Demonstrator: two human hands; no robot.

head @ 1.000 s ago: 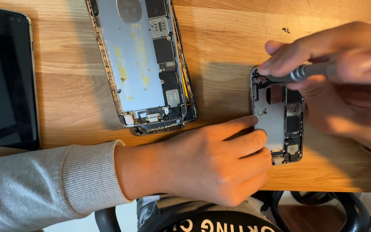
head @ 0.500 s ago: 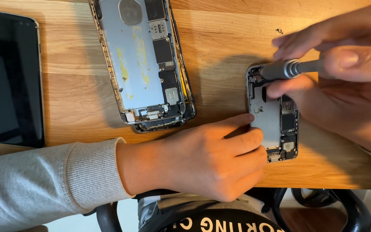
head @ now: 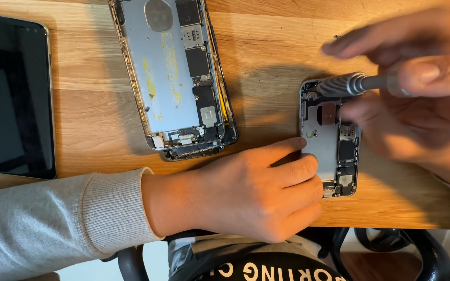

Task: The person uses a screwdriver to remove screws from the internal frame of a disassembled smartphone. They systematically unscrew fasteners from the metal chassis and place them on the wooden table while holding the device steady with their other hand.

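A small opened phone body (head: 325, 145) lies face down on the wooden table (head: 272, 52) at the right, its circuit boards showing. My left hand (head: 256, 190) rests on the table with its fingers pressed against the phone's left edge, steadying it. My right hand (head: 417, 104) grips a metal screwdriver (head: 350, 84) whose knurled tip sits at the phone's top left corner. A tiny screw (head: 335, 37) lies on the wood above it.
A larger opened phone chassis (head: 175, 78) with boards and yellow glue marks lies at the top middle. A black tablet (head: 11, 93) lies at the left. A chair's black frame (head: 391, 250) shows below the table edge.
My right hand and screwdriver have shifted slightly up to the small phone's top corner. My left hand has stayed pressed on the phone's edge.
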